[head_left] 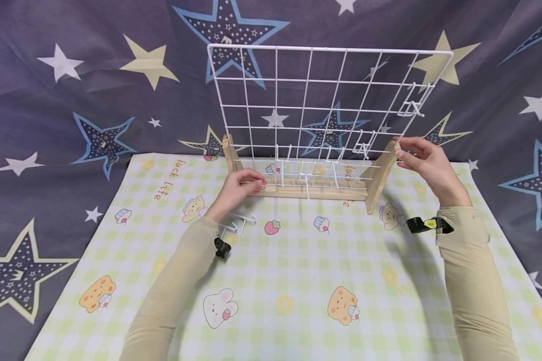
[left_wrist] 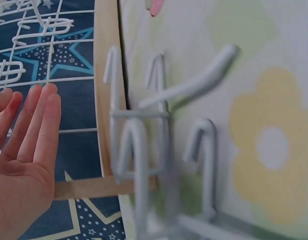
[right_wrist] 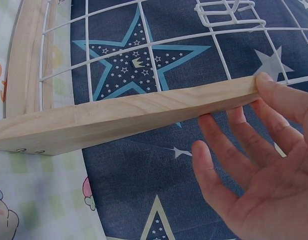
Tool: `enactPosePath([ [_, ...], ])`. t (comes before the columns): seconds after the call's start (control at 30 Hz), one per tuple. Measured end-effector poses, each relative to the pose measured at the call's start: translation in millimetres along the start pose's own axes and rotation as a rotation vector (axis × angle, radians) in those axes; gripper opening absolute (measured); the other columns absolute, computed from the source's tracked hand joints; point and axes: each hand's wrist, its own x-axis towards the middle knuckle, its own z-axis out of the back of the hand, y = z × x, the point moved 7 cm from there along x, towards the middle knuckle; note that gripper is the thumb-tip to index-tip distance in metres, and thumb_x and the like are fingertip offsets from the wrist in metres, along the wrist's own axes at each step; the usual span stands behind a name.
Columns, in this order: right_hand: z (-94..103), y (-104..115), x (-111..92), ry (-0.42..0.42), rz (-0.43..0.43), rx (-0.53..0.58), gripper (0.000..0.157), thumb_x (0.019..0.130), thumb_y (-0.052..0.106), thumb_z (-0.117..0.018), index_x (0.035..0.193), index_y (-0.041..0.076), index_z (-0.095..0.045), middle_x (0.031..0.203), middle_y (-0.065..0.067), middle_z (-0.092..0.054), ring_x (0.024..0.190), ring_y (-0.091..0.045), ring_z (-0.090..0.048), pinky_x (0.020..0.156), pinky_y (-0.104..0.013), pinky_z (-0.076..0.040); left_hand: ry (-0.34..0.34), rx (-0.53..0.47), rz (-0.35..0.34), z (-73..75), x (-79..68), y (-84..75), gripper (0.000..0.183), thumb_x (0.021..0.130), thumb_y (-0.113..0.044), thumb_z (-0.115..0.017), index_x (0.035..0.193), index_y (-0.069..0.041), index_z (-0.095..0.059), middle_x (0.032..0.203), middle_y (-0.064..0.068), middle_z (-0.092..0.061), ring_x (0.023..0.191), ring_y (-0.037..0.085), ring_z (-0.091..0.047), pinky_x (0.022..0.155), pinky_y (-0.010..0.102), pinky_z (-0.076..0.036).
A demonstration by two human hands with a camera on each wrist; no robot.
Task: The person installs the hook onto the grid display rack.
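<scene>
Head view: A white wire grid (head_left: 304,107) stands in a wooden stand (head_left: 316,192) at upper centre, mounted hooks (head_left: 363,147) on its right side and lower middle. At centre right, a person's right hand (head_left: 431,168) grips the top of the stand's right side piece (head_left: 381,175); left of centre, the left hand (head_left: 236,193) meets the grid's lower wires, thumb and forefinger close together. Loose hooks (head_left: 245,218) lie on the checked cloth (head_left: 298,255) near that wrist; a low sweep of the left sleeve (head_left: 175,281) could snag or scatter them.

Left wrist view: The loose hooks loom at centre. At the left edge, the left hand's fingers reach out nearly straight, side by side; whether thumb and forefinger pinch a wire cannot be told.

Right wrist view: At right, the thumb presses the side piece's end against fingertips underneath, the lowest finger apart. Uneven pressure here could tilt the stand; a jolt might unseat the mounted hooks.
</scene>
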Motion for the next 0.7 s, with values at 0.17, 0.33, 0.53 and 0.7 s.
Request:
enactPosePath([
  [0.17,0.4,-1,1,0.004,0.010,0.026,0.027,0.094,0.011,-0.064,0.121,0.007,-0.063,0.124,0.003,-0.060,0.103,-0.006,-0.059,0.081,-0.017,-0.055,0.014,0.014,-0.004,6.2,-6.3,5.6,0.017,0.091,0.009,-0.058,0.106,0.017,-0.060,0.104,0.031,-0.064,0.082,0.018,-0.068,0.080,0.034,-0.059],
  [0.33,0.6,-1,1,0.008,0.012,0.023,0.028,0.094,0.011,-0.064,0.121,0.008,-0.063,0.124,0.003,-0.060,0.103,-0.006,-0.059,0.081,-0.017,-0.055,0.038,0.035,-0.022,11.5,-13.2,10.9,0.016,0.091,0.007,-0.059,0.105,0.015,-0.062,0.099,0.027,-0.066,0.081,0.016,-0.068,0.080,0.034,-0.059],
  [0.53,0.5,0,0,0.007,0.000,0.011,0.033,0.094,0.013,-0.065,0.125,0.005,-0.060,0.121,0.004,-0.060,0.102,-0.006,-0.060,0.081,-0.017,-0.055,0.077,0.007,-0.053,13.5,-19.1,14.2,0.014,0.090,0.006,-0.059,0.103,0.010,-0.064,0.095,0.017,-0.070,0.082,0.021,-0.069,0.080,0.038,-0.059],
  [0.7,0.5,0,0,0.006,-0.006,-0.001,0.033,0.094,0.014,-0.065,0.126,0.005,-0.059,0.122,0.005,-0.060,0.102,-0.005,-0.059,0.082,-0.017,-0.054,0.074,0.070,-0.002,16.1,-23.1,17.5,0.016,0.092,0.006,-0.059,0.106,0.011,-0.063,0.100,0.023,-0.068,0.087,0.028,-0.068,0.080,0.032,-0.059],
])
